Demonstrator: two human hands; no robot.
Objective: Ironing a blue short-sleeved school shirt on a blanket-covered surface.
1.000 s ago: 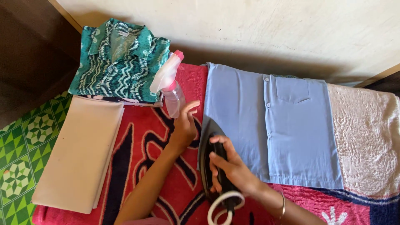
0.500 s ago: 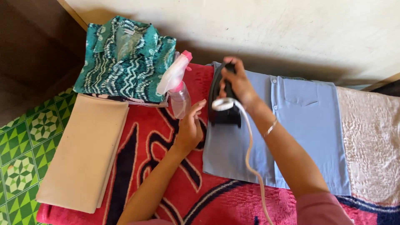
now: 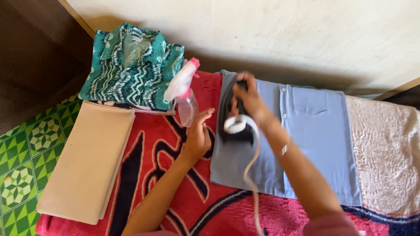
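I see a red blanket (image 3: 175, 175) with dark blue and cream curls covering the surface, and everything else lies on it. On the right end a pale quilted cloth (image 3: 385, 153) overlaps it. Next in size is the light blue shirt (image 3: 315, 144), spread flat with its button strip and chest pocket facing up, its left edge near the middle of the blanket. At the left edge of the blanket lies a folded beige cloth (image 3: 87, 161), and just above it, touching its top edge, sits a folded green patterned shirt (image 3: 131, 65) with its collar towards the wall.

The black iron (image 3: 234, 113) stands on the left part of the blue shirt, close to the shirt's top edge. My right hand (image 3: 249, 98) is clenched around its handle, fingers wrapped over the top. A white cord (image 3: 249, 175) loops at the iron's rear and trails down across the shirt towards me.

My left hand (image 3: 199, 135) rests on the blanket just beside the shirt's left edge, fingers released and spread, holding nothing; whether the fingertips touch the shirt I cannot tell. Just beside that hand stands a clear spray bottle (image 3: 186, 98) with a white and pink trigger head, leaning against the green shirt.
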